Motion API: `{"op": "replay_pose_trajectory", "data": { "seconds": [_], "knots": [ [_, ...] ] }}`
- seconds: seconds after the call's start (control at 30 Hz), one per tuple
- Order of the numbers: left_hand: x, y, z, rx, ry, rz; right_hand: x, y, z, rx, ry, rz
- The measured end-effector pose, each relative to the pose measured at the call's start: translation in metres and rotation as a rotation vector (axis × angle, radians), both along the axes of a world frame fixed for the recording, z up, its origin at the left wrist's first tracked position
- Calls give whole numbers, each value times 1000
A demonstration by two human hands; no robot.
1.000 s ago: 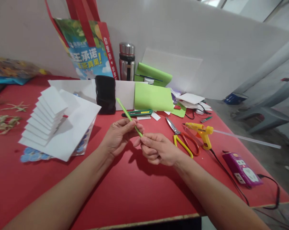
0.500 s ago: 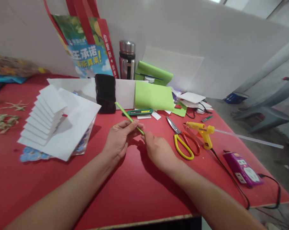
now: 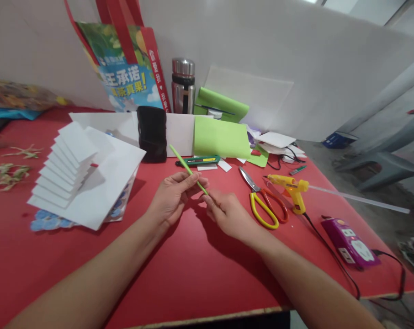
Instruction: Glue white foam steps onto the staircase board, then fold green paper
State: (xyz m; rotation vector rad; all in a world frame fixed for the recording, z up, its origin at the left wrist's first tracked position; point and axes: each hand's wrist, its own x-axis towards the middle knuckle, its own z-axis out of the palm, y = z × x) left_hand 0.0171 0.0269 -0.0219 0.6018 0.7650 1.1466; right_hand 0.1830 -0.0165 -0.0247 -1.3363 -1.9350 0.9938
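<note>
A thin green strip (image 3: 180, 158), rolled or folded narrow, slants between my hands above the red table (image 3: 189, 274). My left hand (image 3: 172, 194) pinches its middle between thumb and fingers. At the strip's lower end, my right hand (image 3: 227, 212) is closed with thumb and fingertips on it. Just beyond the hands lies a green utility knife (image 3: 202, 160), partly behind the strip. Scissors (image 3: 262, 201) with one yellow and one red handle rest to the right of my right hand. Behind the knife stands a folded green sheet (image 3: 221, 138).
At right lie a yellow glue gun (image 3: 292, 187) with a long clear stick and a purple power socket (image 3: 351, 242) with cables. White cards (image 3: 61, 169) fan out at left. A black case (image 3: 152, 135), a steel flask (image 3: 183, 87) and a printed bag (image 3: 128, 73) stand at the back.
My right hand has turned slightly, its fingers loosening and showing more around the strip's lower end. The strip is a little steeper. My left hand keeps its hold almost unmoved.
</note>
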Motion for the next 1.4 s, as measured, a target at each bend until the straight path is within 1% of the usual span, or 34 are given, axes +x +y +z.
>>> {"op": "replay_pose_trajectory", "data": {
  "seconds": [0.13, 0.27, 0.3, 0.37, 0.43, 0.5, 0.6, 0.67, 0.73, 0.8, 0.87, 0.97, 1.0, 1.07, 1.13, 1.2, 1.3, 1.33, 1.37, 1.4],
  "knots": [
    [-2, 0, 1, 13, -28, -19, 1, 0, 6, -255, 292, 67],
    [-1, -1, 1, 28, 21, -56, 3, 6, 7, -527, 592, 151],
    [0, -2, 1, 33, 39, -80, 3, 7, 6, -569, 662, 152],
    [2, -4, 1, 23, 68, -132, 3, 9, 5, -603, 770, 116],
    [5, -6, 0, -2, 81, -141, 1, 8, 4, -591, 795, 75],
    [9, -10, 0, -32, 91, -97, -1, 6, 3, -528, 715, 29],
    [16, -14, -2, -59, 101, -35, -6, 2, 1, -311, 480, -56],
    [19, -15, -3, -50, 85, -23, -7, 2, -1, -157, 327, -107],
    [18, -13, -4, -27, 47, 10, -6, 2, -3, -49, 183, -131],
    [13, -7, -4, -13, 15, 67, -4, 2, -5, 47, 7, -130],
    [5, 0, -3, 3, 19, 138, -3, 1, -5, 123, -210, -104],
    [-5, 7, 0, 38, 56, 241, -3, -2, -5, 169, -510, -54],
    [-6, 8, 2, 38, 70, 266, -4, -3, -5, 177, -576, -45],
    [-8, 8, 4, 15, 105, 276, -6, -5, -5, 187, -651, -43],
    [-8, 7, 6, -14, 129, 252, -5, -4, -4, 165, -645, -47],
    [-7, 7, 8, -24, 123, 229, -3, -3, -1, 126, -543, -36],
    [-8, 9, 10, -11, 91, 192, 4, 1, 4, 68, -246, 6],
    [-9, 9, 10, 1, 80, 174, 6, 2, 7, 25, -129, 23],
    [-10, 10, 9, 15, 66, 157, 8, 3, 9, -47, -6, 42],
    [-11, 11, 9, 30, 48, 141, 10, 4, 11, -151, 125, 64]
  ]
}}
